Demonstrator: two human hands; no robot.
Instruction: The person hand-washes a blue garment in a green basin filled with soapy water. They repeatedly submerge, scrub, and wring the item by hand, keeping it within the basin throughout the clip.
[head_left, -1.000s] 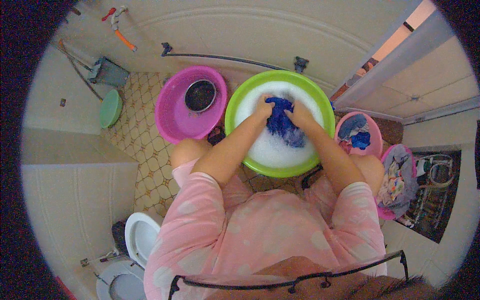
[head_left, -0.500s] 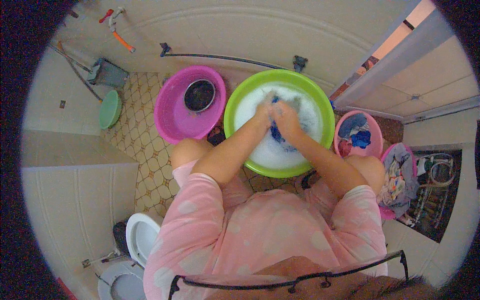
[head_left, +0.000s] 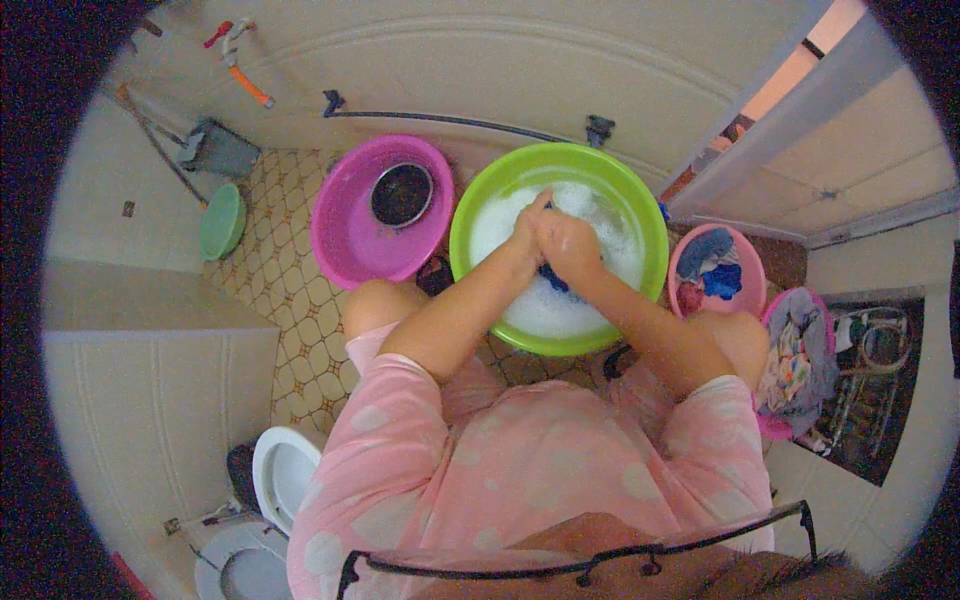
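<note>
Between my knees, a round lime-green basin [head_left: 461, 250] holds water covered in white suds [head_left: 520, 310]. Over its middle, my left hand [head_left: 528, 226] and my right hand [head_left: 570, 243] are pressed together, both closed around a dark blue cloth [head_left: 553, 280]. Part of the cloth hangs below my right hand toward the foam. My fingers hide most of the cloth, so I cannot tell what garment it is.
Left of the green basin sits a purple basin [head_left: 375, 255] with a dark round bowl [head_left: 402, 196] inside. To the right are a pink basin [head_left: 757, 275] with blue and red clothes and a heap of grey laundry [head_left: 805, 350]. A toilet [head_left: 285, 478] stands behind left.
My hands have come closer together around the blue cloth, and less of it shows below them. The foam has parted near the basin's far side.
</note>
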